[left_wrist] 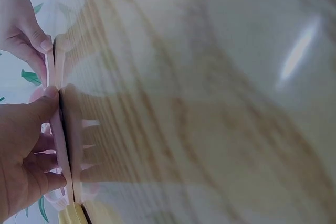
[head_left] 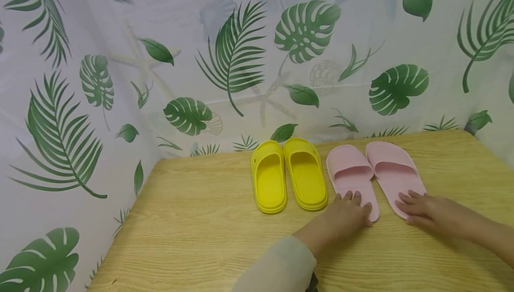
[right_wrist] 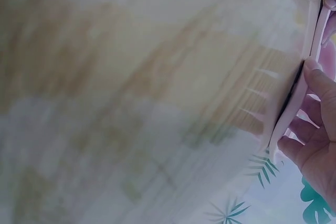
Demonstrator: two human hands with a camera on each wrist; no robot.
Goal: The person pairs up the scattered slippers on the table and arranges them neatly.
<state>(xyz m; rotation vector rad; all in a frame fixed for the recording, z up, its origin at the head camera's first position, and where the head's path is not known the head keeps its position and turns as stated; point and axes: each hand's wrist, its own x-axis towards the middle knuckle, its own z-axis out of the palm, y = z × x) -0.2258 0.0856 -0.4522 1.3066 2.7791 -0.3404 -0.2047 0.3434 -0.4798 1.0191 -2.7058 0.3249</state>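
Observation:
My left hand [head_left: 348, 214] holds the heel end of the left pink slipper [head_left: 350, 160], thumb at its right edge and fingers spread across to the other side. Over the heel end of the right pink slipper [head_left: 391, 156] lies my right hand [head_left: 427, 209], its thumb at the heel edge. Both pink slippers lie side by side with toes pointing away, touching near the straps. The left wrist view shows the left thumb [left_wrist: 50, 93] against the sole's rim. In the right wrist view, the right thumb [right_wrist: 313, 65] and little finger meet the slipper's edge.
A pair of yellow slippers [head_left: 270, 185] stands just left of the pink ones, toes toward the back. All rest on a wood-grain table [head_left: 192, 229]. Behind and to the left hangs a leaf-patterned cloth [head_left: 241, 118] along the table's edges.

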